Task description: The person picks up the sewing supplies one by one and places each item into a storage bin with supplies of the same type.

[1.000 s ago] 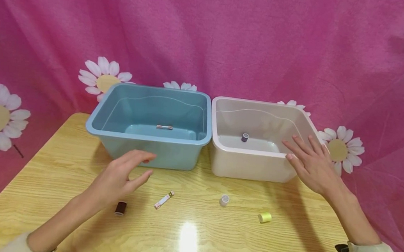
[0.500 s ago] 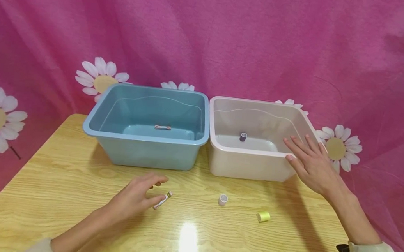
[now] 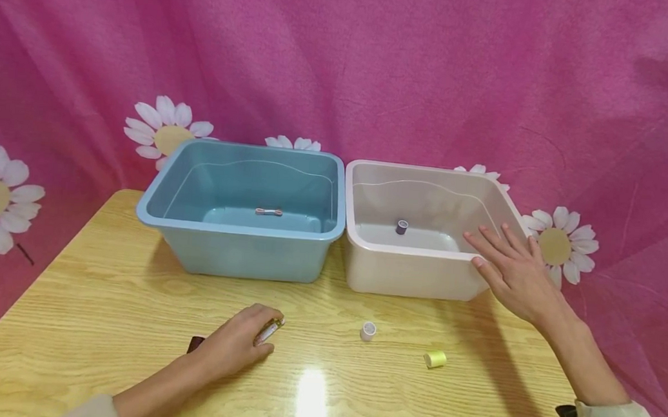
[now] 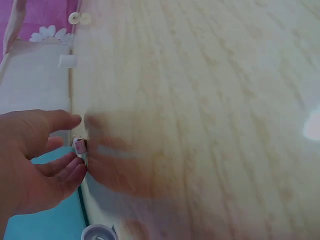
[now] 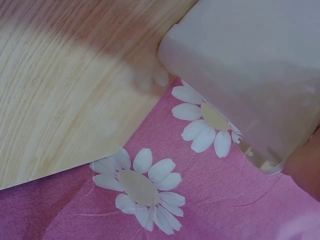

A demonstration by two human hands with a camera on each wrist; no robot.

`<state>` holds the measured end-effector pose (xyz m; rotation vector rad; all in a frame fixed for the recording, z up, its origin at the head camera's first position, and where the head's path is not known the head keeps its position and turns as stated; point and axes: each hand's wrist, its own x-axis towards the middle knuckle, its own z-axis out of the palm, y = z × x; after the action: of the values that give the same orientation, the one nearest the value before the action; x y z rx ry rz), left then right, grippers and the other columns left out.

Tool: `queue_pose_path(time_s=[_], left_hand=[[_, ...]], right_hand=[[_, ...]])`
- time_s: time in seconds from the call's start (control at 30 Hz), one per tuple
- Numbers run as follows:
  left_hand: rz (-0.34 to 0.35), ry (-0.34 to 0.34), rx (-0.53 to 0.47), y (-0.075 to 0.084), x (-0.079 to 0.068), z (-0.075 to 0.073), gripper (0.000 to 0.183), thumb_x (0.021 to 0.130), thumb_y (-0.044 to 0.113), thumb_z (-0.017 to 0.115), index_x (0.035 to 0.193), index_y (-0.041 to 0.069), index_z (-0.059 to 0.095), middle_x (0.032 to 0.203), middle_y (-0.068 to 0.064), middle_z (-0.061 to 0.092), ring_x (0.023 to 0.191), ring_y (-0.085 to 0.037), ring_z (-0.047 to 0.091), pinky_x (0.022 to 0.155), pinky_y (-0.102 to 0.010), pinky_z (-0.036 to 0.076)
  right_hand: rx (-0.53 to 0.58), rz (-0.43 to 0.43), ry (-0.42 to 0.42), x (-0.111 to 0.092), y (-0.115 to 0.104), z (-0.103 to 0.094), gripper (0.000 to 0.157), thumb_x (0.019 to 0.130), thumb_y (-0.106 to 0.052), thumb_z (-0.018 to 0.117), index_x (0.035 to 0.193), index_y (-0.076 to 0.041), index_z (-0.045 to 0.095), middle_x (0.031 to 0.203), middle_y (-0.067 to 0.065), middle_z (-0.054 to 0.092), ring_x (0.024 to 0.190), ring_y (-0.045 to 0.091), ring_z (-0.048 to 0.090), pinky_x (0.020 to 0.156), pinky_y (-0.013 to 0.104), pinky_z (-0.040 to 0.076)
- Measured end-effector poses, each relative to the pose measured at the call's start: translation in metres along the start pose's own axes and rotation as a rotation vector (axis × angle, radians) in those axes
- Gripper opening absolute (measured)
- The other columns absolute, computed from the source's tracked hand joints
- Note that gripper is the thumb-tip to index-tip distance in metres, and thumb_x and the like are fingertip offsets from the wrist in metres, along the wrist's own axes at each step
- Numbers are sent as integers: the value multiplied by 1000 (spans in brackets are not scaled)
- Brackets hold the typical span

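Note:
On the table lies a small, narrow white skein of thread with paper-banded ends. My left hand reaches over it, thumb on one side and fingers on the other; in the left wrist view the skein's end shows between them, with a gap on the thumb side. A dark brown spool is partly hidden behind that hand. Fingers spread, my right hand rests at the front right corner of the beige bin. Only a bit of the right hand appears in the right wrist view.
A blue bin, left of the beige one, contains a pinkish skein. Inside the beige bin stands a dark spool. A white spool and a yellow spool are on the table's right half. A pink flowered curtain hangs behind.
My left hand has come right and down from near the blue bin's front, onto the white skein. The right hand stays at the beige bin's corner.

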<state>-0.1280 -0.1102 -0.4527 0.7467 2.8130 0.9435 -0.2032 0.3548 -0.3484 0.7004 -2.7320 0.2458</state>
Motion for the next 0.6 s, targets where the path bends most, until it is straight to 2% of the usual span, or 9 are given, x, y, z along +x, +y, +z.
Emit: queue_pose_path(time_s=[0.1, 0.17, 0.4, 0.6], left_hand=[[31, 9, 39, -1, 1, 3, 37, 84, 12, 66, 119, 13, 55, 112, -1, 55, 88, -12, 52, 67, -26, 45], [26, 24, 58, 0, 2, 4, 36, 83, 10, 66, 118, 12, 56, 108, -1, 55, 85, -11, 51, 65, -25, 45], [-77, 67, 85, 5, 3, 4, 24, 81, 10, 68, 104, 7, 61, 86, 2, 54, 66, -7, 46, 55, -22, 41], [-82, 78, 95, 6, 3, 4, 12, 80, 7, 67, 92, 4, 66, 76, 2, 51, 62, -8, 43, 52, -21, 39]], right_hand=[[0, 3, 0, 0, 0, 0, 45, 96, -32, 46, 141, -32, 38, 144, 9, 35, 134, 38, 17, 100, 60, -8], [-1, 4, 1, 0, 0, 0, 45, 96, -32, 46, 141, -33, 38, 144, 9, 36, 134, 38, 18, 100, 60, -8], [6, 8, -3, 0, -1, 1, 44, 97, -33, 46, 140, -31, 39, 145, 7, 34, 135, 36, 17, 100, 61, -8], [8, 15, -8, 1, -1, 1, 43, 97, -33, 45, 140, -29, 41, 145, 7, 34, 136, 34, 15, 100, 61, -9]])
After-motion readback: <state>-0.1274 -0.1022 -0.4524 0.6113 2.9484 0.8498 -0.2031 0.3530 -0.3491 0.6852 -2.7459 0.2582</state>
